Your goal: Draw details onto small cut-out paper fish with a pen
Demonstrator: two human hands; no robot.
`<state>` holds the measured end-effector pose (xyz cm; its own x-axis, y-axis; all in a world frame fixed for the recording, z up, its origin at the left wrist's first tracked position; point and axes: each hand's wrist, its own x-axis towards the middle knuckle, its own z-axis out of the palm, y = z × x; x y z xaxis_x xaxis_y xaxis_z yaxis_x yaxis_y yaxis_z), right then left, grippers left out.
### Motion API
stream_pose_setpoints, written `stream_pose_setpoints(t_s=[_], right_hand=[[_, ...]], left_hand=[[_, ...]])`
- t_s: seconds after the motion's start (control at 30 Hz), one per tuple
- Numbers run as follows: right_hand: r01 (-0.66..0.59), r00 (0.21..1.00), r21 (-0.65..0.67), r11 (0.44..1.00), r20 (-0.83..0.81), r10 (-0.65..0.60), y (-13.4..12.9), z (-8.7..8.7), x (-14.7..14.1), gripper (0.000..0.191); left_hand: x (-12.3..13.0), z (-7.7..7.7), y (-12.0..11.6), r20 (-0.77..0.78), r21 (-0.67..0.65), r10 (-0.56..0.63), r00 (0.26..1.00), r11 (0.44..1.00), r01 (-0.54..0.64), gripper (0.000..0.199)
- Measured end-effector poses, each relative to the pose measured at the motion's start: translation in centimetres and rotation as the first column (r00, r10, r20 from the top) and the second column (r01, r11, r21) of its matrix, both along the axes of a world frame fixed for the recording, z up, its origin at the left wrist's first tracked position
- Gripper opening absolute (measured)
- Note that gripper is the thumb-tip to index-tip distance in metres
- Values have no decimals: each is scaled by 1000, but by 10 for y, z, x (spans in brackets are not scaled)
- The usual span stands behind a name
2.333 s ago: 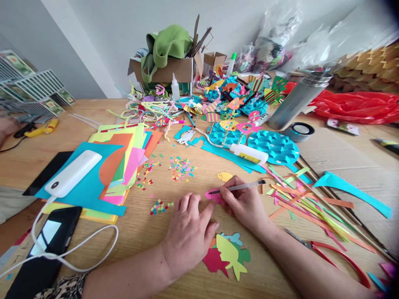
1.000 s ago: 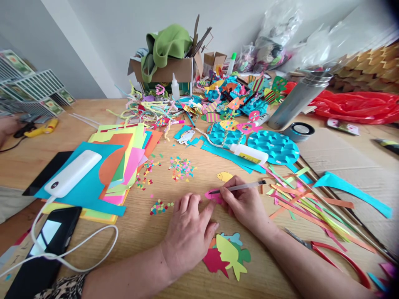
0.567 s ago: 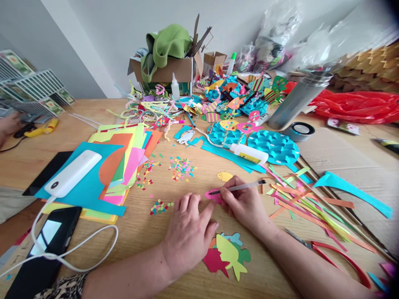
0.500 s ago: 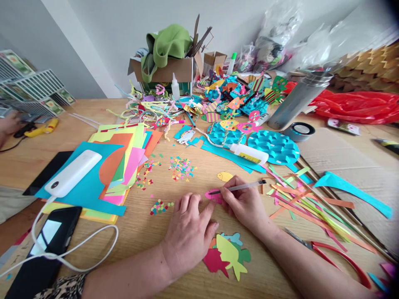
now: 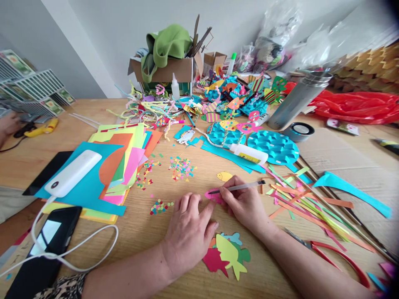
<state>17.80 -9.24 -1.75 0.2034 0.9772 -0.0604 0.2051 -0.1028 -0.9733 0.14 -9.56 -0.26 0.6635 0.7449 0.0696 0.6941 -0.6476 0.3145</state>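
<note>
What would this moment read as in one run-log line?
left hand: fingertip at pink paper fish | right hand: holding pen, tip at pink fish | nearby: yellow paper fish, scissors

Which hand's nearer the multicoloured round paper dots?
Left. The left hand lies just right of the dots; the right hand, holding a slim translucent pen, is farther right, beyond the left.

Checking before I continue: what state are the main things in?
Right hand: closed on pen
Pen: tip at pink fish
Pink fish: flat, partly covered
Left hand: palm down
White bottle: on its side
Flask: cap off
Power bank: cable plugged in
Box: flaps open
Scissors: lying flat
</note>
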Motion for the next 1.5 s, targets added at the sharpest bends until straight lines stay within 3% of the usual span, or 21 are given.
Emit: stream_pose_setpoints(t_s=[1.5], right_hand=[[28, 1000, 19, 999, 3, -28, 0, -1, -1, 22]], left_hand=[[-1, -2, 0, 6, 15, -6, 1000, 1000, 6, 40]])
